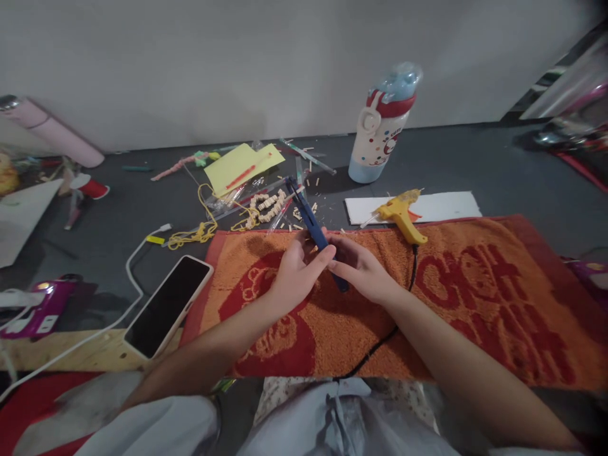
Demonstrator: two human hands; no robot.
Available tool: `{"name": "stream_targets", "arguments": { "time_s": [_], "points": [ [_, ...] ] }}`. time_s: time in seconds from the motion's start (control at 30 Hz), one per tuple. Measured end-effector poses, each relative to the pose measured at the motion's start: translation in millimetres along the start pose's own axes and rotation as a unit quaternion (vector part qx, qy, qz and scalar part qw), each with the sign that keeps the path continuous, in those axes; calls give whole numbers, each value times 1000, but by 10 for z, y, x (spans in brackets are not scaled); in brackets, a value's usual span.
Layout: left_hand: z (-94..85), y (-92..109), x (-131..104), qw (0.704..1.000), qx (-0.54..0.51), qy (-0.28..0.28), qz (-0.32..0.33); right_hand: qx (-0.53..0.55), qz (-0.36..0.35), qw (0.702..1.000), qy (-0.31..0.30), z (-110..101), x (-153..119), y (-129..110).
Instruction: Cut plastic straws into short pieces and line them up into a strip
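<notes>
Both hands hold a long dark blue tool [311, 223] over an orange and red towel [351, 342]. My left hand [300, 266] has its fingers closed round the tool's middle from the left. My right hand [357, 266] grips it from the right, with the thumbs close together. The tool slants, its narrow top end pointing up and left toward small pale wooden pieces [268, 206] and its lower end showing below the hands. What the tool's jaws hold, if anything, is too small to tell.
A yellow glue gun [401, 214] lies on a white board [449, 206], its cord running under my right forearm. Behind stands a bottle [380, 130]. A phone [168, 307], a white cable [135, 278], yellow string [192, 235] and yellow paper [242, 166] lie leftward.
</notes>
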State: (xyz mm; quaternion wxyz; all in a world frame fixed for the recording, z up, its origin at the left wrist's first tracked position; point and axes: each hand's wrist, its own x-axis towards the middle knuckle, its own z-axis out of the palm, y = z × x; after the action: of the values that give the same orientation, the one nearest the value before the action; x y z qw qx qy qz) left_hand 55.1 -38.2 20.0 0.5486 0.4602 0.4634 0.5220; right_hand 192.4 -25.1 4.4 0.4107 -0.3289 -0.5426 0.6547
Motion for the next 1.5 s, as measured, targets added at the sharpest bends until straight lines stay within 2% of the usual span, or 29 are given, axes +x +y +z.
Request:
{"name": "stream_targets", "arguments": {
  "time_s": [0.27,0.4,0.5,0.6,0.77,0.83,0.87,0.97,1.07,1.13,1.2,1.27,1.33,1.43,1.5],
  "points": [
    [29,123,50,999,-11,-19,-30,-98,17,994,-48,-43,-24,-124],
    [32,77,70,999,-2,-20,-30,-161,4,986,-36,-49,-23,-94],
    [15,37,101,999,19,-28,-24,-156,-8,988,-18,-44,-19,-70],
    [-66,38,177,997,67,-33,11,-112,33,993,-12,-48,-27,-76],
    [-387,119,348,985,164,52,17,-54,69,996,6,-69,-36,-113],
    [-520,158,384,959,274,58,45,-40,69,997,10,-72,-34,-118],
    [-575,178,392,937,342,41,61,-33,68,997,11,-72,-34,-117],
    [-672,230,390,849,514,-48,114,-9,68,998,12,-71,-37,-104],
    [-695,247,382,767,616,-125,132,12,72,997,10,-74,-40,-78],
    [-700,231,387,734,652,-148,118,20,71,997,9,-78,-39,-60],
    [-711,202,401,723,663,-161,111,24,71,997,7,-81,-38,-46],
    [-726,174,419,738,645,-159,115,26,72,997,5,-84,-39,-37],
    [-735,162,434,787,594,-121,113,26,75,997,3,-87,-45,-33],
    [-728,180,442,874,474,6,107,17,79,997,-3,-91,-59,-33],
    [-718,202,438,904,403,81,114,9,81,997,-11,-90,-69,-43]
  ]
}}
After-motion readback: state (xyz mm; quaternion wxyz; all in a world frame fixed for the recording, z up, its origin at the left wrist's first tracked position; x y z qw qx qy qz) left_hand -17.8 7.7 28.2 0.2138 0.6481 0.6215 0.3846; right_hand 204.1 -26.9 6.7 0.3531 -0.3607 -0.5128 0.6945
